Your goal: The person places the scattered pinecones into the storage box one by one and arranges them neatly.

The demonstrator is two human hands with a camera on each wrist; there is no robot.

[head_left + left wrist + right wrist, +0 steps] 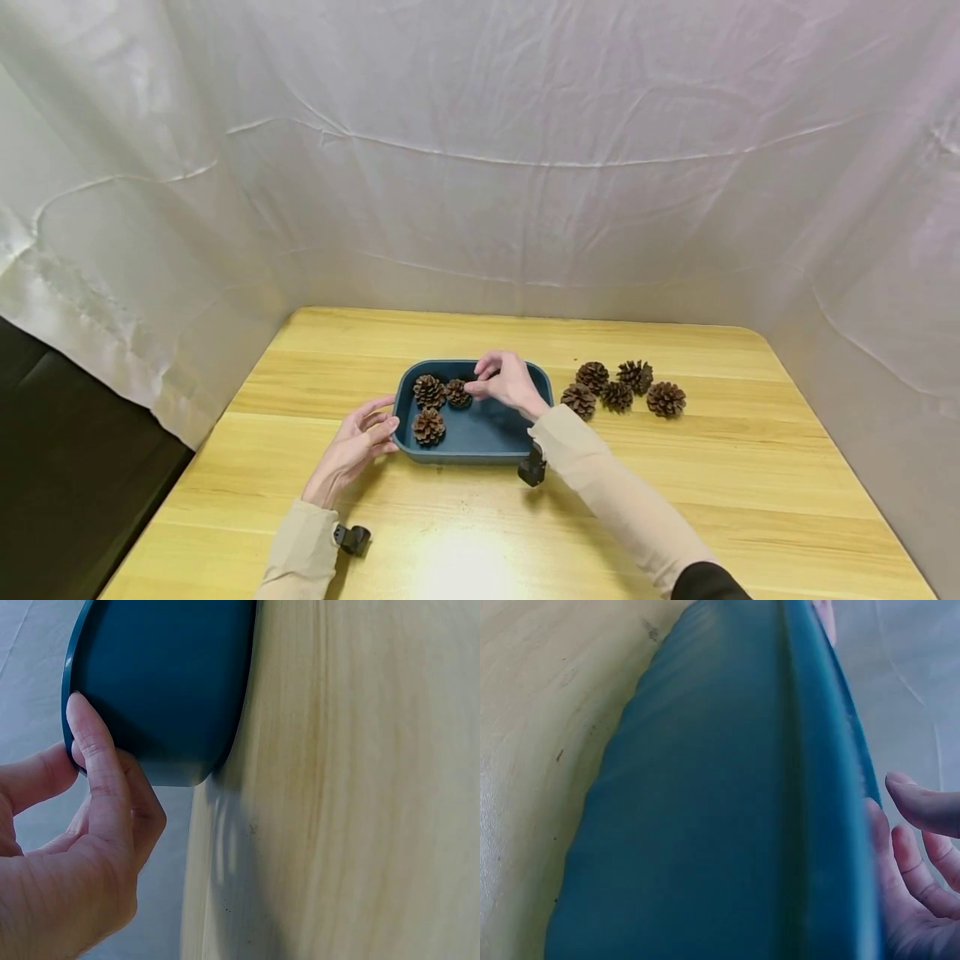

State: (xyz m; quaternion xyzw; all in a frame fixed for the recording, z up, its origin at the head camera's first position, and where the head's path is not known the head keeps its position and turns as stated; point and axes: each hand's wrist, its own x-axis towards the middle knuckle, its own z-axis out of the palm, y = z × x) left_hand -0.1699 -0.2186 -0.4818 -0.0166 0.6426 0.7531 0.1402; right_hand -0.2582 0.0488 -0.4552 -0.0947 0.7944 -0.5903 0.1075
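At the far left, a black area was seen below the edge of the pale cloth, which hung at the left, the back and the right of the wooden surface. Next came the left hand, with a beige sleeve and a small black camera at its wrist. Its fingers pinched the rim at the left end of the tray, as the left wrist view also showed.

The blue tray rested on the surface, a little left of its middle. In its left part lay three cones: a back left cone, a front left cone just before it, and a smaller cone to the right of the back one.

The right hand was above the tray, its fingers bent and spread apart from the thumb, with nothing seen between them. The thumb was close beside the smaller cone; whether it touched, I cannot tell. A second camera was at this wrist.

To the right of the tray, five more cones lay in a loose group on the surface.
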